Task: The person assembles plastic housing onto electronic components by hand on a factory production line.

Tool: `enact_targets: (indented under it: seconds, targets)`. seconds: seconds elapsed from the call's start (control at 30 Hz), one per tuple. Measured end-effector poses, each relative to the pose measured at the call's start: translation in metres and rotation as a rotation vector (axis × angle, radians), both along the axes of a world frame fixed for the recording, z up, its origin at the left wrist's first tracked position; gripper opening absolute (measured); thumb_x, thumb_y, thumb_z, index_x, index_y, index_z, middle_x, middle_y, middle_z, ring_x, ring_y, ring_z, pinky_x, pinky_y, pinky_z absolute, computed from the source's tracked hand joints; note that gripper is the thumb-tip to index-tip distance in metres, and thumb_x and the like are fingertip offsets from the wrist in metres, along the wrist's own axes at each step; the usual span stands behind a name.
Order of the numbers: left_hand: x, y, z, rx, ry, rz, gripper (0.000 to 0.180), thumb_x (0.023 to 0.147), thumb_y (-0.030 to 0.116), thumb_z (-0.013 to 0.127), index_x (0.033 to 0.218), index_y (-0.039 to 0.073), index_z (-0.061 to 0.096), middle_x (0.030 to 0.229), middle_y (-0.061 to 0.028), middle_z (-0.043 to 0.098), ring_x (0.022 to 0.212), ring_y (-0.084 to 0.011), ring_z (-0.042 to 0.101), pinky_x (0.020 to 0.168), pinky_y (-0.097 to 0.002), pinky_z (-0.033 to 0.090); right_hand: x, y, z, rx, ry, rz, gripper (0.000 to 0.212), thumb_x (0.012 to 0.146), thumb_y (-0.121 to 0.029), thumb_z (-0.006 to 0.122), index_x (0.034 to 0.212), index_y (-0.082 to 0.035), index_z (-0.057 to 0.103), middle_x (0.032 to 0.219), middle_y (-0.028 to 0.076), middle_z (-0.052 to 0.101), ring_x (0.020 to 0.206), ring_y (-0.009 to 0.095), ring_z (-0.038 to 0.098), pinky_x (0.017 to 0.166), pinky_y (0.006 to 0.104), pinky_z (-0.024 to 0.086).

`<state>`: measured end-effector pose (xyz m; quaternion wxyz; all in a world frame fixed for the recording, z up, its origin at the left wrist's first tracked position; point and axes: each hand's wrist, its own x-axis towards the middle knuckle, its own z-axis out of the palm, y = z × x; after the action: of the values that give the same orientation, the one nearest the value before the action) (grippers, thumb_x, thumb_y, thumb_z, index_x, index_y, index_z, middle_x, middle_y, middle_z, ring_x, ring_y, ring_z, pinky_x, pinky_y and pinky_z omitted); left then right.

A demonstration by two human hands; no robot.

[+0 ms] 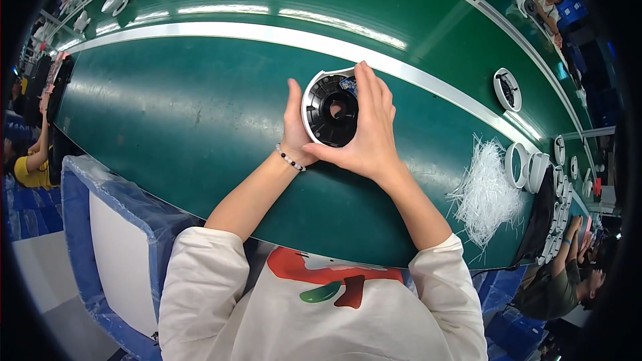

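Note:
Between my two hands, above the green bench, is a round white housing (306,115) with a black ribbed inside and a hole in its middle. A small blue circuit board (348,85) shows near its upper edge. My left hand (295,124) supports the housing from the left and below, thumb pointing up; its other fingers are hidden behind the part. My right hand (373,126) grips the right side, with fingers along the rim and thumb across the lower edge. A bead bracelet (290,159) circles my left wrist.
A pile of thin white strips (487,190) lies to the right, beside white rings (516,166). Another white housing (507,89) sits on the green conveyor belt (441,47) beyond the pale rail. A blue plastic-lined bin (150,227) stands at lower left. Other people work at both sides.

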<state>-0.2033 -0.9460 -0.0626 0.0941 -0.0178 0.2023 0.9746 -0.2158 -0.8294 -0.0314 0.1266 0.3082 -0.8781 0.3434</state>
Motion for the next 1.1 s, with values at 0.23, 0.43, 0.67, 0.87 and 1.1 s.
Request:
enact_targets:
  seconds: [0.23, 0.43, 0.67, 0.87, 1.1]
  targets:
    - [-0.017, 0.05, -0.017, -0.111, -0.006, -0.055, 0.081, 0.075, 0.069, 0.016, 0.119, 0.004, 0.038, 0.114, -0.0114, 0.046, 0.103, -0.0222, 0.047, 0.087, -0.0346, 0.04, -0.021, 0.053, -0.016, 0.026, -0.019, 0.007, 0.11, 0.04, -0.042, 0.076, 0.122, 0.008, 0.023, 0.121, 0.023, 0.03, 0.108, 0.036, 0.031, 0.085, 0.0457, 0.029]
    - [-0.027, 0.071, -0.025, -0.128, -0.013, -0.107, 0.078, 0.077, 0.067, 0.016, 0.119, 0.006, 0.039, 0.112, -0.0105, 0.048, 0.101, -0.0216, 0.048, 0.085, -0.034, 0.042, -0.035, 0.084, -0.017, 0.094, -0.035, 0.104, 0.111, 0.037, -0.042, 0.077, 0.121, 0.008, 0.024, 0.121, 0.02, 0.032, 0.107, 0.035, 0.033, 0.083, 0.044, 0.034]
    - [-0.019, 0.067, -0.021, -0.133, -0.048, -0.153, 0.078, 0.076, 0.068, 0.016, 0.115, 0.007, 0.043, 0.106, -0.0084, 0.05, 0.097, -0.0193, 0.05, 0.081, -0.0331, 0.045, -0.03, 0.085, -0.008, 0.129, -0.137, 0.185, 0.108, 0.04, -0.04, 0.077, 0.123, 0.006, 0.024, 0.12, 0.022, 0.034, 0.109, 0.036, 0.033, 0.092, 0.0418, 0.03]
    - [-0.006, 0.062, -0.014, -0.025, -0.01, -0.15, 0.041, 0.074, 0.028, 0.047, 0.107, 0.004, 0.048, 0.097, -0.0097, 0.056, 0.087, -0.0209, 0.055, 0.077, -0.0329, 0.046, -0.009, 0.085, -0.007, 0.092, -0.034, 0.133, 0.104, 0.046, -0.042, 0.071, 0.125, 0.005, 0.021, 0.126, 0.022, 0.027, 0.114, 0.038, 0.028, 0.092, 0.045, 0.027]
    - [-0.104, 0.091, 0.006, -0.225, -0.088, -0.22, 0.034, 0.08, 0.022, 0.039, 0.102, -0.002, 0.048, 0.1, -0.0146, 0.055, 0.091, -0.0259, 0.054, 0.086, -0.0384, 0.041, -0.016, 0.143, -0.003, 0.15, 0.156, -0.28, 0.095, 0.063, -0.048, 0.063, 0.128, 0.002, 0.016, 0.133, 0.022, 0.016, 0.122, 0.038, 0.016, 0.097, 0.0465, 0.015]
